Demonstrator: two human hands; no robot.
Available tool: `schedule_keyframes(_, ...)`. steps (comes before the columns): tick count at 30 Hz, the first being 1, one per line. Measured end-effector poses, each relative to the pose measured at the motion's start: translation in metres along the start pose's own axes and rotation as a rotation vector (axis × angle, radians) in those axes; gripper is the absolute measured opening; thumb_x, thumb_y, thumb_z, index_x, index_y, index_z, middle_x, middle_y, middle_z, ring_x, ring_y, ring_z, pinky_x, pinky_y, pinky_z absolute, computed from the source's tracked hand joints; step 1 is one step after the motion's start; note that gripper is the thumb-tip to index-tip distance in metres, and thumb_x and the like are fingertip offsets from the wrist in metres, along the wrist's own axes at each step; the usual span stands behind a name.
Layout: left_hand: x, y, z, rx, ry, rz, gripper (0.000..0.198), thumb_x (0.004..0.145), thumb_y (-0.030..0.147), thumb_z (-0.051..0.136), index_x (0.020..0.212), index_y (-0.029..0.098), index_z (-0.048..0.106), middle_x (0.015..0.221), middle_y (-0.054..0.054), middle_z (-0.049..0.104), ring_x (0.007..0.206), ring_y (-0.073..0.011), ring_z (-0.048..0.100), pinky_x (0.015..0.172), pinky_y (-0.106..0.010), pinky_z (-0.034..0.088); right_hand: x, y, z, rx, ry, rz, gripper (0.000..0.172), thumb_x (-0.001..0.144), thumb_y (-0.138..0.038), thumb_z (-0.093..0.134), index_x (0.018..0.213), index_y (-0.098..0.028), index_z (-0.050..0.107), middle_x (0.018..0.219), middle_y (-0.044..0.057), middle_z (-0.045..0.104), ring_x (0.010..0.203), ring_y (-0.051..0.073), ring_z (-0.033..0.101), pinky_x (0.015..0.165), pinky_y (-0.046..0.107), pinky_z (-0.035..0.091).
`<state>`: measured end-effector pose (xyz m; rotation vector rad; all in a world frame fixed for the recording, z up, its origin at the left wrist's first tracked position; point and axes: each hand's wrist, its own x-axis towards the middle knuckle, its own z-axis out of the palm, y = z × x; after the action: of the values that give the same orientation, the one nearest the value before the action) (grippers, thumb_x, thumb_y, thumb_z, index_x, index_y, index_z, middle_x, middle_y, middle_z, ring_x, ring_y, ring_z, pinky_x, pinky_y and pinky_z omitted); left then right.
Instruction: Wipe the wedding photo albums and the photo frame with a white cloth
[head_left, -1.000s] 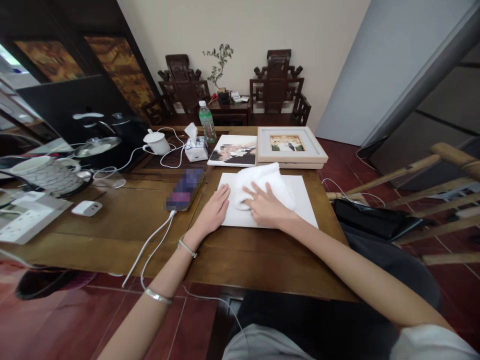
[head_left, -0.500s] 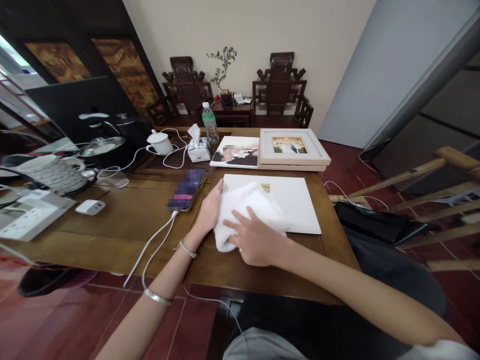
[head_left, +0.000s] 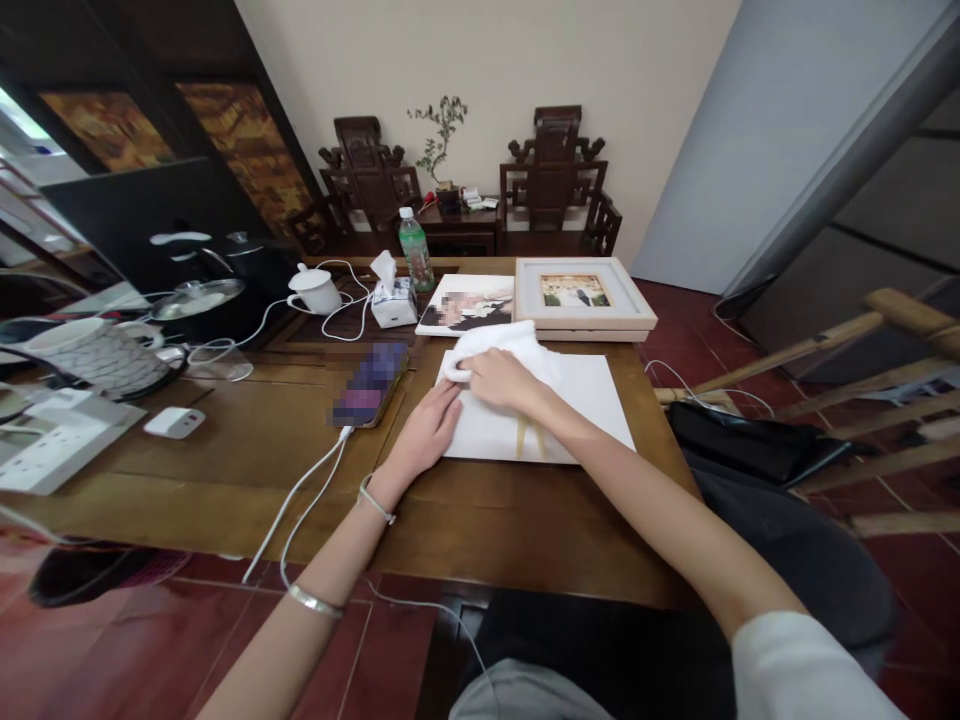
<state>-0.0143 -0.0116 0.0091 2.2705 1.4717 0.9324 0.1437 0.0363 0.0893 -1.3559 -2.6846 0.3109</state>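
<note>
Cloth (head_left: pixel 501 338), white and thickly folded, lies on the upper left part of a white panel (head_left: pixel 589 410), which rests flat on the wooden desk (head_left: pixel 525 530) in front of the person. The right hand (head_left: pixel 499 380) grasps the cloth from above, its fingers curled in at the fold; how firmly they press cannot be told. Tan marks (head_left: pixel 531 440) show on the panel's near edge, just below the right wrist. The left hand (head_left: pixel 429 428) is laid flat and grips nothing, fingers together along the panel's left edge, the fingertips close to the cloth's lower left corner; whether they touch it is unclear. To the left of that hand lies a phone (head_left: pixel 371 385), screen up, with a white cable (head_left: pixel 304 490) plugged into its near end. Beyond the panel, a picture print (head_left: pixel 469 305) lies beside a pale wooden picture frame (head_left: pixel 581 292), both flat on the desk. A tissue box (head_left: pixel 394 305) and an upright bottle (head_left: pixel 415 252) stand to the left of the print, with a white lidded cup (head_left: pixel 315 290) farther left. A white charger (head_left: pixel 174 422) lies between the phone and a power strip (head_left: pixel 56 445), with a patterned mug (head_left: pixel 97 355) behind them.
</note>
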Motion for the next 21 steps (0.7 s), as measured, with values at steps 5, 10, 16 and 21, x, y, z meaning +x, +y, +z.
schedule_keyframes(5, -0.001, -0.002, -0.001, 0.005, -0.002, 0.018, 0.045, 0.095, 0.035, 0.034, 0.125, 0.01, 0.056, 0.132, -0.016, 0.055, 0.128, -0.0252, 0.046, 0.11, -0.043, 0.033, 0.028, -0.012, -0.005, 0.049, -0.017, -0.038, 0.031, 0.083, -0.016, 0.041, 0.097, -0.016, 0.069, 0.111, 0.011, 0.068, 0.101, 0.027, 0.06, 0.083, 0.033, 0.041)
schedule_keyframes(10, -0.003, -0.007, 0.004, -0.001, 0.007, 0.002, 0.048, 0.094, 0.036, 0.035, 0.128, 0.007, 0.053, 0.141, -0.016, 0.047, 0.135, -0.0244, 0.038, 0.114, -0.043, 0.028, -0.005, 0.041, -0.024, 0.066, -0.016, -0.027, 0.037, 0.083, -0.014, 0.037, 0.099, -0.015, 0.07, 0.116, 0.008, 0.067, 0.104, 0.024, 0.06, 0.089, 0.03, 0.04)
schedule_keyframes(16, -0.003, -0.005, 0.005, 0.018, 0.011, 0.011, 0.048, 0.095, 0.037, 0.034, 0.128, 0.009, 0.053, 0.141, -0.016, 0.046, 0.135, -0.0238, 0.038, 0.113, -0.045, 0.028, -0.1, 0.114, -0.024, 0.057, 0.144, 0.16, 0.049, 0.079, -0.007, 0.033, 0.114, -0.014, 0.065, 0.125, 0.007, 0.062, 0.119, 0.025, 0.054, 0.102, 0.037, 0.037)
schedule_keyframes(21, -0.004, -0.005, 0.004, 0.002, 0.015, 0.009, 0.049, 0.094, 0.04, 0.035, 0.128, 0.009, 0.054, 0.141, -0.016, 0.047, 0.135, -0.0247, 0.038, 0.114, -0.046, 0.027, -0.187, 0.079, 0.002, 0.007, 0.108, 0.023, 0.045, 0.072, -0.002, 0.037, 0.101, -0.017, 0.068, 0.123, 0.012, 0.063, 0.128, 0.028, 0.045, 0.109, 0.057, 0.025)
